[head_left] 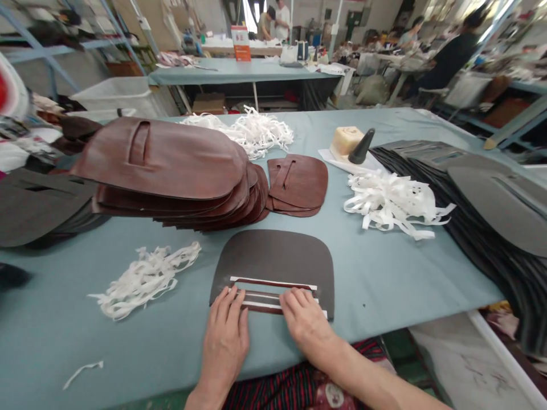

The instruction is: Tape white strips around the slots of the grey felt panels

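Note:
A dark grey panel [277, 256] with a rounded top lies flat before me, apparently the backside of a brown leather piece. Near its lower edge is a long slot, with white tape strips [273, 282] along it and brown leather showing at the edges. My left hand [226, 327] rests at the slot's left end, fingers stretched and slightly apart on the panel. At the slot's right part, my right hand [305, 322] has its fingers bent and close together, pressed on the folded edge strip; its thumb is mostly hidden.
Brown leather pieces [171, 165] are stacked behind the panel, beside smaller brown pieces [299, 182]. White strips [393, 202] lie in several heaps. A yellowish block [347, 141] and a dark cone [362, 147] stand farther back. Grey pieces [499, 199] overhang the right table edge.

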Demonstrator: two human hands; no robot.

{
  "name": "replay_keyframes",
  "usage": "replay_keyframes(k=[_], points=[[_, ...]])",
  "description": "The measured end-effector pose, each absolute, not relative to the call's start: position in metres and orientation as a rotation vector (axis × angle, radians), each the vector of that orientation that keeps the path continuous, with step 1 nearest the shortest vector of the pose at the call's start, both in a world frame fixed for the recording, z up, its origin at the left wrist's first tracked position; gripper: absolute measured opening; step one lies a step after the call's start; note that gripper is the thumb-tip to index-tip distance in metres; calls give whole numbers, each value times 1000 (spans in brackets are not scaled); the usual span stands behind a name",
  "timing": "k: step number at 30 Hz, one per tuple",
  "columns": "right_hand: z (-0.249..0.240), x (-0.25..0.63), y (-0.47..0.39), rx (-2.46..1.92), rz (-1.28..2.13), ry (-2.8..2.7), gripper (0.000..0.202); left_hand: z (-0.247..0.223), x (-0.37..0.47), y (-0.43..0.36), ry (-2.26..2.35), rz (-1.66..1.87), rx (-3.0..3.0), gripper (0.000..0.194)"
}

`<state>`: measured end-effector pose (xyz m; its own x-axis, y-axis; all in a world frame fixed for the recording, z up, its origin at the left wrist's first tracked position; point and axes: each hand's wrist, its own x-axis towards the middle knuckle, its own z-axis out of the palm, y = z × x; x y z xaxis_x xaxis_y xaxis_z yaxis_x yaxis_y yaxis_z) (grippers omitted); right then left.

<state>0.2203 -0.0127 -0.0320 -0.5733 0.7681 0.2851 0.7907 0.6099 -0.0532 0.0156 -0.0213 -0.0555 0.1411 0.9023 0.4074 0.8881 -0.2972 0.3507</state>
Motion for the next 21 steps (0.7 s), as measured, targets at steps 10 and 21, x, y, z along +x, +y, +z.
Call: replay_keyframes(k=[10,21], points=[[-19,275,-30,-1304,268,-2342,22,-50,16,-14,1873,838,2371,37],[-25,268,-28,-1275,141,-2372,21,-28,33,-18,1506,475,2627,55]])
